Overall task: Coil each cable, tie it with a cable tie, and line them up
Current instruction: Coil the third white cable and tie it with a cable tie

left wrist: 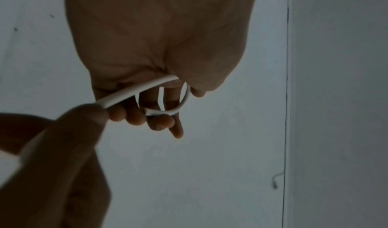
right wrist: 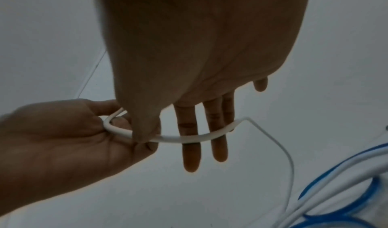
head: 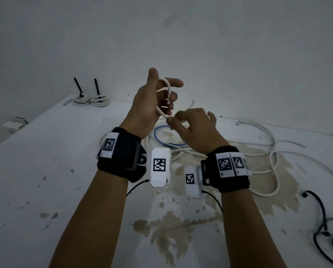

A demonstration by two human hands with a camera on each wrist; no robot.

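The left hand [head: 150, 105] holds a loop of white cable [head: 168, 89] above the desk [head: 65, 171]; the right hand [head: 194, 128] pinches that cable lower down

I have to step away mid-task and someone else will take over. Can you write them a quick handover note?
Left hand: raised, holds the end of a white cable looped over its fingers.
Right hand: pinches the same cable just below.
Done: two tied coils side by side at the table's far left edge.
Left: finish this coil, tie it, line it up; then the loose white cables, the blue cable and the black cable.
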